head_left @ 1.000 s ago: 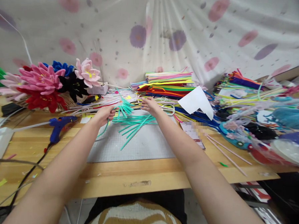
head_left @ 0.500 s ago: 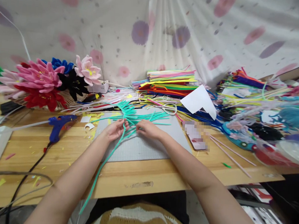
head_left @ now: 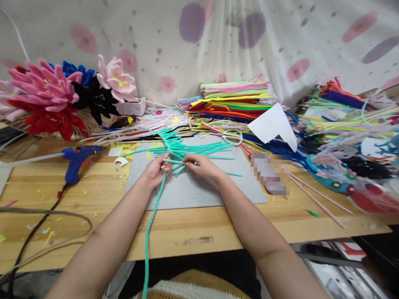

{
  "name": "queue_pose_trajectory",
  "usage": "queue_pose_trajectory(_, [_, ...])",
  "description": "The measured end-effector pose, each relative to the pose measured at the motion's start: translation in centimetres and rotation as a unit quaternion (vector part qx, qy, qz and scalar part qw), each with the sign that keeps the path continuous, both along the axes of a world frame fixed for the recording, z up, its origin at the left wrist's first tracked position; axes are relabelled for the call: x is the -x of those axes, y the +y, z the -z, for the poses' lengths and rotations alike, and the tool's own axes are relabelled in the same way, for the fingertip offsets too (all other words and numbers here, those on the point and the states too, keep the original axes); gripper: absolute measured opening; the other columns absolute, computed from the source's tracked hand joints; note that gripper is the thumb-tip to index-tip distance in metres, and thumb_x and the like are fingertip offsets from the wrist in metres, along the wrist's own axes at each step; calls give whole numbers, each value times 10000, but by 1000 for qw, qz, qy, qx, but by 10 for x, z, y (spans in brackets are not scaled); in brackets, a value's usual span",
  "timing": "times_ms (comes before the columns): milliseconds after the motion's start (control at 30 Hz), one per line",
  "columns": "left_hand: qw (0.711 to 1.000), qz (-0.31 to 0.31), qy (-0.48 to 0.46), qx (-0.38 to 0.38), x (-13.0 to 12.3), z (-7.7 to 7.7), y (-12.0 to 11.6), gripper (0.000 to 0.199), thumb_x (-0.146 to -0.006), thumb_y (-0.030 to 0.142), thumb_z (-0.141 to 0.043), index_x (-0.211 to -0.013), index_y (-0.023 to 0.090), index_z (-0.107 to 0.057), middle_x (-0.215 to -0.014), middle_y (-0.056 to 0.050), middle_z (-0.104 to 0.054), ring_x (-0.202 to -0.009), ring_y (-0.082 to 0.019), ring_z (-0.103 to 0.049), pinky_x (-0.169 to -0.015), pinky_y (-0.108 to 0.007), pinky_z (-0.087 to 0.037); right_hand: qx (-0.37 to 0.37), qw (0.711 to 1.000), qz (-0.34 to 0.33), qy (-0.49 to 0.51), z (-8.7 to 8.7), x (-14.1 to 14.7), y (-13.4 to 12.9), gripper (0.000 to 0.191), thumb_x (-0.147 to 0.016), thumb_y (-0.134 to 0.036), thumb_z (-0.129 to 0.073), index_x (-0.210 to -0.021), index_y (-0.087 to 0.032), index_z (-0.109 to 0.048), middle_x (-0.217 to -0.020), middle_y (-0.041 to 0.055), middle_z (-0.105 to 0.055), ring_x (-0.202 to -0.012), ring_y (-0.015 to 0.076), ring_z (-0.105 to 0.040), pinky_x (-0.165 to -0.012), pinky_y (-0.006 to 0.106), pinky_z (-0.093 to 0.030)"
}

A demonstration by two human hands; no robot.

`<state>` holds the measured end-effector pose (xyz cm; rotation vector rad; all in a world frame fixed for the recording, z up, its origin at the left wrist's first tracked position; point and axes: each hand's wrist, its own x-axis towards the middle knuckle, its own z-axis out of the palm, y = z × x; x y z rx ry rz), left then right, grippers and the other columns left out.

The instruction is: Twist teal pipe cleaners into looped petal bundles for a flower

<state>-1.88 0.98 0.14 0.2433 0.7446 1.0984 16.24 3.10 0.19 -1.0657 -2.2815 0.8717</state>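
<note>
A fan of several turquoise pipe cleaners [head_left: 176,141], bound along a line at its left, spreads over the grey cutting mat [head_left: 197,192]. My left hand [head_left: 158,168] is closed on the near end of that line, and a long turquoise strand [head_left: 150,236] hangs from it past the table's front edge. My right hand [head_left: 200,166] pinches turquoise pipe cleaners just to the right of the left hand. Its fingertips partly hide where they meet the bound line.
A blue glue gun [head_left: 78,161] with a cable lies at left, below fabric flowers [head_left: 45,88]. Scissors [head_left: 232,137], white paper [head_left: 274,126] and bundled pipe cleaners [head_left: 235,100] are at the back. A partly blurred phone [head_left: 268,173] lies right of the mat.
The long strand has swung to hang straighter down. My right fingers have closed on pipe cleaners near my left hand. The camera view has shifted slightly.
</note>
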Motion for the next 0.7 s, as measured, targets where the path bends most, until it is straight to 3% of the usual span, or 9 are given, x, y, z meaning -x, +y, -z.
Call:
queue_pose_trajectory(167, [998, -6, 19, -62, -2, 0, -7, 76, -809, 109, -489, -793, 120, -562, -435, 83, -318, -321, -11, -267, -314, -106, -242, 2, 998, -33, 57, 9, 7, -1, 280, -839, -290, -459, -1029, -213, -650, -1023, 30, -665, -907, 152, -596, -800, 256, -411])
queue_pose_trajectory(300, [992, 6, 77, -104, -5, 2, -10, 112, -808, 112, -472, -708, 144, -511, -434, 76, -352, -331, -22, -291, -355, -122, -317, -53, 998, 5, 41, 15, 5, 2, 305, -849, -233, -449, -1099, -228, -622, -1102, 46, -634, -1012, 158, -566, -867, 273, -400])
queue_pose_trajectory(467, [977, 14, 173, -121, -9, 4, -11, 103, -793, 69, -448, -753, 148, -500, -532, 35, -515, -414, -59, -454, -470, -197, -462, -136, 987, 53, -74, 19, -4, 3, 258, -856, -220, -444, -1006, -183, -652, -1021, 76, -652, -937, 165, -577, -807, 275, -412])
queue_pose_trajectory(567, [979, -17, 167, -112, -12, 4, -11, 131, -753, 14, -483, -773, 142, -498, -651, 0, -590, -567, -80, -571, -596, -224, -507, -157, 980, 76, -91, 16, -11, 4, 245, -855, -308, -466, -942, -207, -671, -967, 47, -678, -886, 159, -593, -744, 253, -408])
queue_pose_trajectory(700, [982, -47, 159, -93, -14, 3, -12, 168, -735, -16, -505, -795, 142, -500, -622, 5, -586, -582, -80, -585, -669, -243, -512, -163, 976, 111, -95, 12, -18, 4, 226, -838, -321, -491, -903, -223, -684, -920, 25, -692, -843, 149, -604, -692, 236, -396])
